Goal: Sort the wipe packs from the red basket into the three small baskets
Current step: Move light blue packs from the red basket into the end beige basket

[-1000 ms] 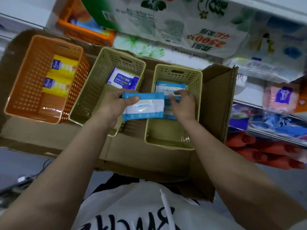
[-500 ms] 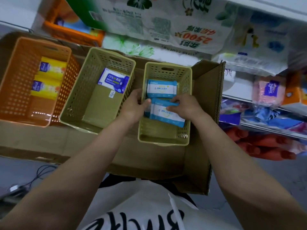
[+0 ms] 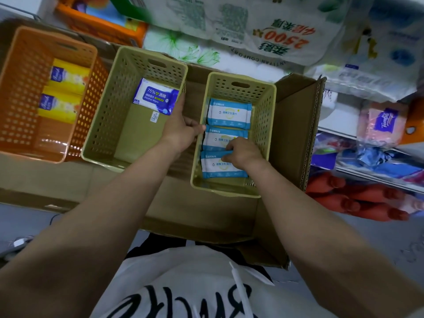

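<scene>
Three small baskets stand in a row inside a cardboard box. The orange basket (image 3: 13,65) on the left holds two yellow packs (image 3: 68,74). The middle beige basket (image 3: 101,115) holds one dark-blue alcohol wipe pack (image 3: 156,97). Three light-blue wipe packs lie in a row in the right beige basket (image 3: 268,125): the far one (image 3: 229,114), the middle one (image 3: 215,140) and the near one (image 3: 218,168). My right hand (image 3: 243,152) pinches the far edge of the near pack. My left hand (image 3: 181,131) rests between the two beige baskets, fingertips at the right basket's left rim. The red basket is out of view.
The cardboard box (image 3: 296,134) has an upright flap on its right side. Behind it lie big bags of paper rolls (image 3: 275,31) and an orange carton (image 3: 103,21). Shelves on the right carry tissue packs (image 3: 383,122) and red items (image 3: 358,198).
The light-blue pack held over the baskets came down into the right basket as the near pack. My left hand let go of it and drew back to the basket's left rim.
</scene>
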